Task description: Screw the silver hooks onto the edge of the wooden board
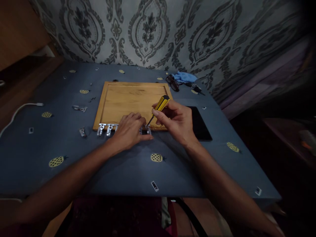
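Observation:
A wooden cabinet door (134,102) with a raised frame lies flat on the table. Several metal hinges (109,129) line its near edge, some hidden beneath my left hand (130,130). That hand bends over the edge, its fingers pressed down around a hinge near the middle and its thumb stretched along the front. Pinched in my right hand (176,120) is a screwdriver (161,103) with a yellow and black handle. It leans to the right, its tip meeting the hinge (148,129) just beside my left fingers.
Loose hinges (80,108) and small screws (92,99) lie left of the door. A black tablet-like slab (200,125) is on the right. Sunglasses (172,83), a blue cloth (185,77) and keys (197,88) sit at the back right. A white cable (22,107) runs along the left.

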Demonstrator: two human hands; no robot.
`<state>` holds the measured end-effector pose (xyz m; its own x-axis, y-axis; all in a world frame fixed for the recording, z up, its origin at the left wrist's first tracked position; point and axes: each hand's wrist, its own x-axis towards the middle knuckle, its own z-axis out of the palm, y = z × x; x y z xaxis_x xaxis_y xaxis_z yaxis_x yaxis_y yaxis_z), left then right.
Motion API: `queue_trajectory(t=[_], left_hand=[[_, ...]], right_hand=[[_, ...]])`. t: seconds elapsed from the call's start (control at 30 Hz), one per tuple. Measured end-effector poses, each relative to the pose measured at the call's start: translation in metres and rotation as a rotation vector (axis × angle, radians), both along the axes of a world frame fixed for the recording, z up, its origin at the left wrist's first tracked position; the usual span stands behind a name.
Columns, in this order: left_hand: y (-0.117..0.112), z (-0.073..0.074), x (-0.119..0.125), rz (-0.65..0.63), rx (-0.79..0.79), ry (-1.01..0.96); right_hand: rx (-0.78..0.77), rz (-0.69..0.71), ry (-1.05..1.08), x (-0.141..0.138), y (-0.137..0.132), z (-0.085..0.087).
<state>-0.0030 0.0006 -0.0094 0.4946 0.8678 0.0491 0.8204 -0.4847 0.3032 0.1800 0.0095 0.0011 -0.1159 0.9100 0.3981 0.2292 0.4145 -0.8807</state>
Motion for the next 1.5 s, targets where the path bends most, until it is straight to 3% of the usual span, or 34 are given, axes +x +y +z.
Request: queue_trajectory(t=[0.27,0.5,0.7,1.2,1.5], left_hand=[[0.000,-0.001,0.000,-0.007,-0.007,-0.001],[0.001,-0.004,-0.001,-0.013,-0.019,-0.038],[0.002,-0.006,-0.002,-0.030,0.019,-0.047],[0.001,-0.004,0.000,-0.012,0.010,-0.001],[0.000,0.000,0.001,-0.004,-0.007,0.028]], right_hand=[[0.085,-0.147,-0.037,-0.005,-0.003,-0.007],[0.247,-0.277,0.012,-0.004,-0.008,-0.003],[0.154,-0.211,-0.053,-0.005,-0.008,-0.004],[0.154,-0.189,-0.094,-0.006,-0.005,-0.010],[-0.027,0.024,0.000,0.001,-0.001,0.002]])
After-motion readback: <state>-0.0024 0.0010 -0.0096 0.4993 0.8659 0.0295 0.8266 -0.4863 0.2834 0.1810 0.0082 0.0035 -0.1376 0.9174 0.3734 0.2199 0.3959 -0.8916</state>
